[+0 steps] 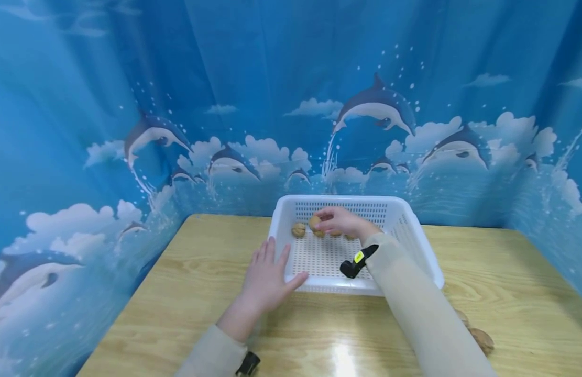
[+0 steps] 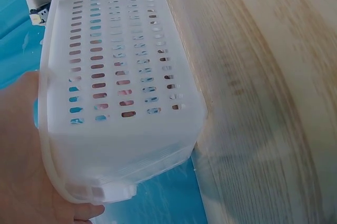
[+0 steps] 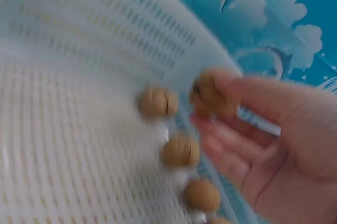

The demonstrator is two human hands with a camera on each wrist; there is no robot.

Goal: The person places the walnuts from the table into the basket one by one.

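Observation:
A white perforated plastic basket (image 1: pixel 319 285) sits on the table. My right hand (image 1: pixel 340 221) reaches over it and pinches a walnut (image 3: pixel 213 95) between thumb and fingers, raised above the basket's floor. Below that walnut, several others lie in a row along the far wall, among them a walnut (image 1: pixel 298 230) at the left end and a walnut (image 3: pixel 180 151) beside it. My left hand (image 1: pixel 267 277) rests at the basket's front left corner, its fingers spread and fairly straight over the rim (image 2: pixel 46 103).
Walnuts (image 1: pixel 481 340) lie on the wooden table (image 1: pixel 215 251) at the right, partly hidden by my right sleeve (image 1: pixel 413 298). A blue dolphin-print curtain (image 1: pixel 291 104) stands behind the table and at its sides. Black straps with small devices (image 1: pixel 357 262) sit on both wrists.

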